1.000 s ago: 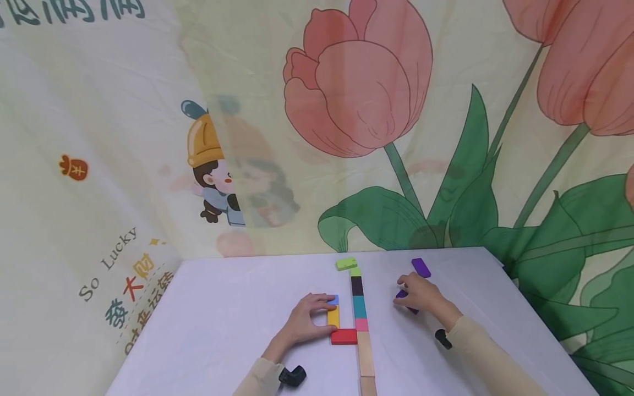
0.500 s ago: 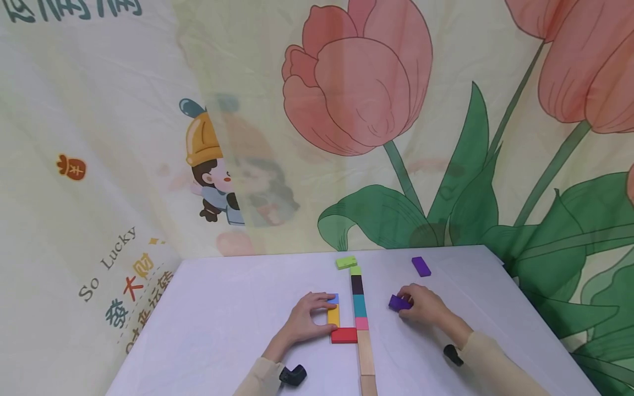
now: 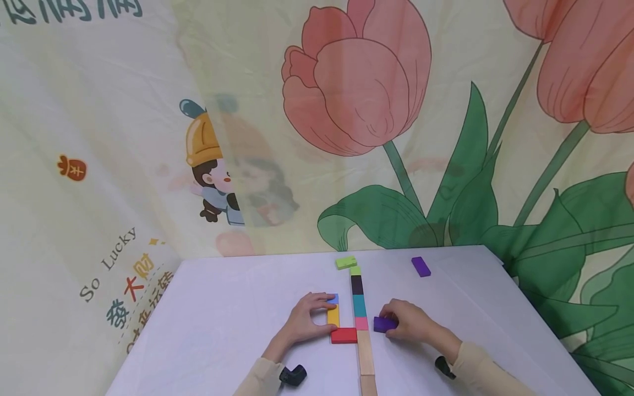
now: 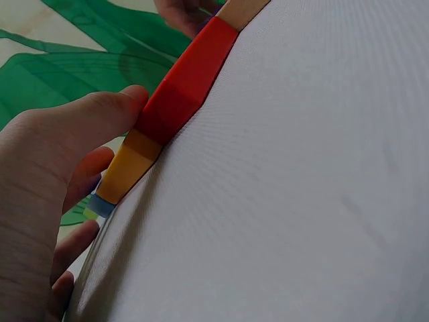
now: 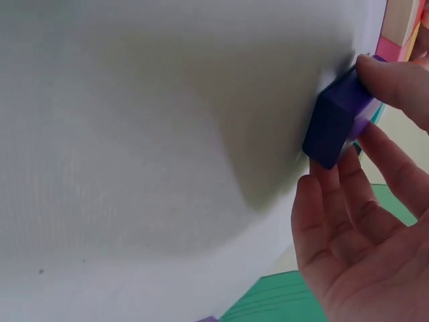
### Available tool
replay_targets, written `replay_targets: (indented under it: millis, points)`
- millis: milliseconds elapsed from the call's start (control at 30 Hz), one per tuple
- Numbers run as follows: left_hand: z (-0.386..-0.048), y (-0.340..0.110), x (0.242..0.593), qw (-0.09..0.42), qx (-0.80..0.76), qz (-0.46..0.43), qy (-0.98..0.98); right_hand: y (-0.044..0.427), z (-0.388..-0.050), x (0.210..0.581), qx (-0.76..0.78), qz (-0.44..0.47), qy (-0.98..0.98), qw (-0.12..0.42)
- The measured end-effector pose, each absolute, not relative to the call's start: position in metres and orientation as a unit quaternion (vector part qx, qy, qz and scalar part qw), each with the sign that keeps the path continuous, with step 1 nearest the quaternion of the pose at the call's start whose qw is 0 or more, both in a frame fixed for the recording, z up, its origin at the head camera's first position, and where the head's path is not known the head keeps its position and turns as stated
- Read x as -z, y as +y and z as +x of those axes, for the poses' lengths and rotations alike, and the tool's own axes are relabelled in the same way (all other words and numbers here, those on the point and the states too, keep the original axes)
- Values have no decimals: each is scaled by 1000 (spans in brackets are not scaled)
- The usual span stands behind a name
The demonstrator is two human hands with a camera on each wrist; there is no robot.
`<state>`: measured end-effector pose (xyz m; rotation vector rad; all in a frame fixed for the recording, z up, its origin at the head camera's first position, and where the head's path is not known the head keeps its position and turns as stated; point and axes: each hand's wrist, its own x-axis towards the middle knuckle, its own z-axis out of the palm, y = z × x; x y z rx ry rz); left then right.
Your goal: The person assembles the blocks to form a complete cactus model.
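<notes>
In the head view, my right hand (image 3: 416, 324) pinches a purple block (image 3: 382, 324) just right of a row of blocks. The right wrist view shows the thumb on one side of that purple block (image 5: 338, 114) and fingers on the other. My left hand (image 3: 304, 319) rests at the yellow block (image 3: 333, 315) and blue block (image 3: 335, 298), its fingers spread loosely. Its thumb touches the corner of the red block (image 4: 184, 80) in the left wrist view. That red block lies crosswise, its right end against the row.
The row runs away from me: wooden blocks (image 3: 365, 352), then pink (image 3: 361, 323), teal (image 3: 359, 305), black (image 3: 357, 284) and green (image 3: 355, 270). Another green block (image 3: 345, 263) lies at its far end. A second purple block (image 3: 421, 267) lies near the back of the white table (image 3: 223, 308).
My right hand has taken hold of the nearer purple block and carried it left and toward me, close to the row. The left hand has stayed in place.
</notes>
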<state>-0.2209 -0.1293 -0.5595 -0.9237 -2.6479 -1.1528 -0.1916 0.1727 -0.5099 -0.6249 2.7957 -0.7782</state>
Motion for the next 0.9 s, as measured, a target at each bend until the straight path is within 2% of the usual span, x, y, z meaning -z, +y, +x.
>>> replay_targets:
  millis: [633,900]
  points:
    - [-221,-129,560,57,381,-308,-870,168,-164,505,244,-254,924,150]
    - [-221,-130,560,54,379,-307,-871,168,-159,507,246,-267,919,154]
